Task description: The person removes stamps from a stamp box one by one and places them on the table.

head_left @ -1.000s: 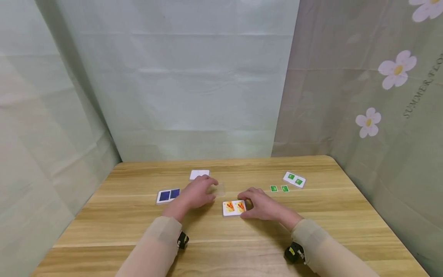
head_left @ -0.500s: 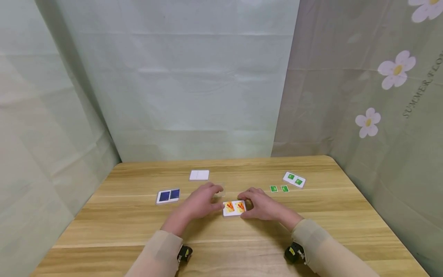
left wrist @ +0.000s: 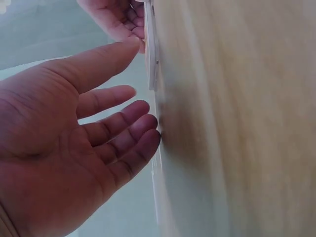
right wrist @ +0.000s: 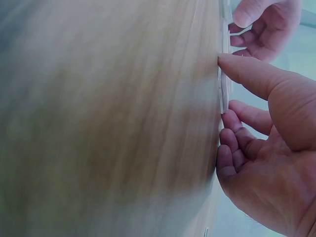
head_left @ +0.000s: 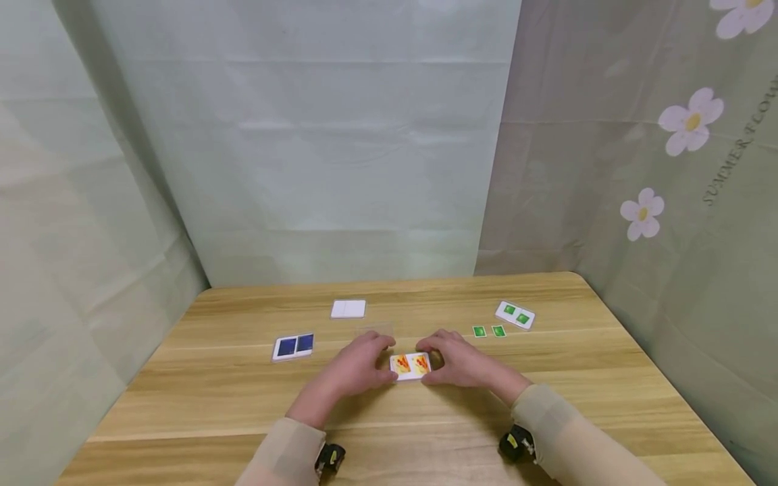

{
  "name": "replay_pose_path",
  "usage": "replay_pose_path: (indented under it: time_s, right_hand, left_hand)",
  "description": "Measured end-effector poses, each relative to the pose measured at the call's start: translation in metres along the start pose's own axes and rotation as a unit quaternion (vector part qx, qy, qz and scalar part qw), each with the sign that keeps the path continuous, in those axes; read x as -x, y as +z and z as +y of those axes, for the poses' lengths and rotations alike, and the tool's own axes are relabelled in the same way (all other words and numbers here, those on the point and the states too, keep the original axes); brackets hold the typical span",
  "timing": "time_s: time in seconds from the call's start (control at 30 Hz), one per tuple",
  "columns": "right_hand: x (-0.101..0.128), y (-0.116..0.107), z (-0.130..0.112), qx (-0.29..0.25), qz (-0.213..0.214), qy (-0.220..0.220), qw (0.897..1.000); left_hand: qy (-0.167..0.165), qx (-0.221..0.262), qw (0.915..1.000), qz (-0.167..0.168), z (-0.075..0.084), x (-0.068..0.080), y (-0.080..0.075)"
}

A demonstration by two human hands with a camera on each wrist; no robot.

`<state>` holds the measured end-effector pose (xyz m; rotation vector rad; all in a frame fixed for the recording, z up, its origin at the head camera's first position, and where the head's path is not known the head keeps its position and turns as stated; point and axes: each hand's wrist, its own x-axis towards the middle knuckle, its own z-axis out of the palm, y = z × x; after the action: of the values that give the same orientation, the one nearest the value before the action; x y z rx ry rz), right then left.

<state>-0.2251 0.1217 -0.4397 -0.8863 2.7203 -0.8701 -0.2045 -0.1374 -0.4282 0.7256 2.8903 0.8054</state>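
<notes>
A white tile with two orange pictures (head_left: 410, 364) lies flat on the wooden table (head_left: 425, 432), between my two hands. My right hand (head_left: 439, 364) holds its right end. In the right wrist view the thumb (right wrist: 237, 66) and curled fingers (right wrist: 242, 114) pinch the tile's thin edge (right wrist: 223, 94). My left hand (head_left: 381, 362) lies at the tile's left end with relaxed fingers. In the left wrist view its thumb tip (left wrist: 129, 47) touches the tile's edge (left wrist: 151, 59), and the other fingers (left wrist: 143, 129) rest on the wood.
A clear flat piece (head_left: 373, 331) lies just behind my left hand. Farther back is a white tile (head_left: 348, 308), and to the left a tile with two blue squares (head_left: 294, 345). At the right are two small green cards (head_left: 489, 331) and a green-marked tile (head_left: 514, 314). Cloth walls enclose the table.
My left hand drew back from the clear piece near the white tile and came to the orange tile's left end. The right hand stayed on the tile.
</notes>
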Motion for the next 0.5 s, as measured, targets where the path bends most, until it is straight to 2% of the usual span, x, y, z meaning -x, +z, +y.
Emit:
replay_pose_path:
  time_s: [0.5]
  right_hand:
    - [-0.0002,0.0011,0.002,-0.004,0.003,-0.004,1.0]
  left_hand:
    - [0.008,-0.003,1.0,-0.002,-0.0001,-0.0009,0.0018]
